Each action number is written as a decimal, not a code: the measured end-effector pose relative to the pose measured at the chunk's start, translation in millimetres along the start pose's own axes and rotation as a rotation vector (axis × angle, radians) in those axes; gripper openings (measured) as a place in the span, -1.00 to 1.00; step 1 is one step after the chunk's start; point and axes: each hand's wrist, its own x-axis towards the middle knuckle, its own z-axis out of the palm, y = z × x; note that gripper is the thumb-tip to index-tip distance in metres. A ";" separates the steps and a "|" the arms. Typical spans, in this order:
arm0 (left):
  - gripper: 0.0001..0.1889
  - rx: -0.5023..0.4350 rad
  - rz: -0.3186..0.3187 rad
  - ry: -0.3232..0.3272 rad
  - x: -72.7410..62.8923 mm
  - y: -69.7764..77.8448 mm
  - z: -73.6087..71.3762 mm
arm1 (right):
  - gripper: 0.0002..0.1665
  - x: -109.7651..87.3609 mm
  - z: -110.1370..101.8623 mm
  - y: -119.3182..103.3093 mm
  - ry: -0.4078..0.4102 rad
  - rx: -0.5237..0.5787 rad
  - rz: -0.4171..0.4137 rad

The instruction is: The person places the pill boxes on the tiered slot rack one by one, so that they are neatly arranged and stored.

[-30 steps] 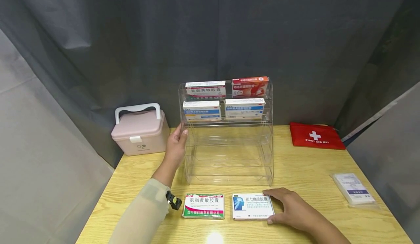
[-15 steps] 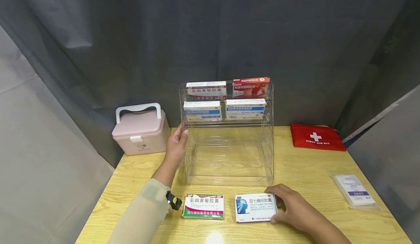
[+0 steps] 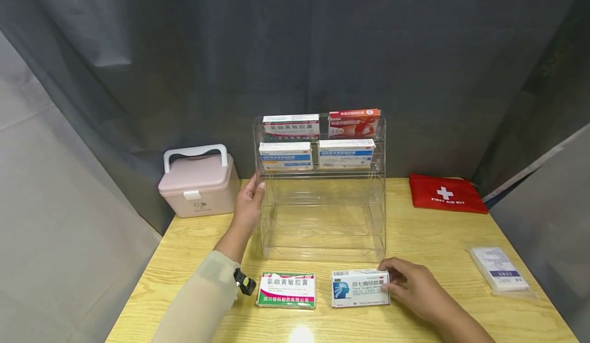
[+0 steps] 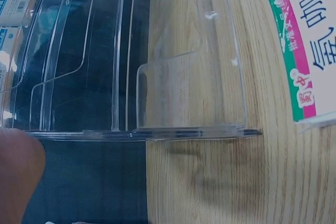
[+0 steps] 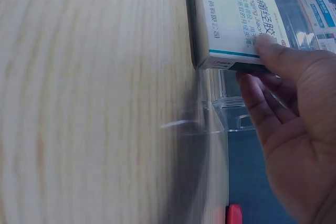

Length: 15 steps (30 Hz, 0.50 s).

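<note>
My right hand (image 3: 412, 286) pinches the right end of a white medicine box (image 3: 360, 291) with a blue head picture. In the right wrist view the thumb lies on the printed face of that medicine box (image 5: 236, 19), the fingers behind it. The box is tilted up, its top edge showing. My left hand (image 3: 248, 205) grips the left side of a clear tiered display rack (image 3: 322, 220); in the left wrist view only part of the thumb (image 4: 18, 166) shows beside the rack (image 4: 168, 93). A green-and-pink medicine box (image 3: 287, 291) lies flat in front of the rack.
On the rack's upper tiers sit a white box (image 3: 291, 126), a red box (image 3: 354, 124) and two blue-and-white boxes (image 3: 286, 156). A pink case (image 3: 198, 187) stands left; a red first aid pouch (image 3: 447, 194) and a clear-wrapped pack (image 3: 499, 269) lie right.
My right hand has lifted the white medicine box from lying flat, tilted its face up and shifted it slightly right. The left hand stays on the rack.
</note>
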 end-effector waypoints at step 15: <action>-0.41 -0.001 0.004 0.000 0.3 -1.3 -0.1 | -0.64 12.4 -11.8 -19.9 0.135 0.019 -0.067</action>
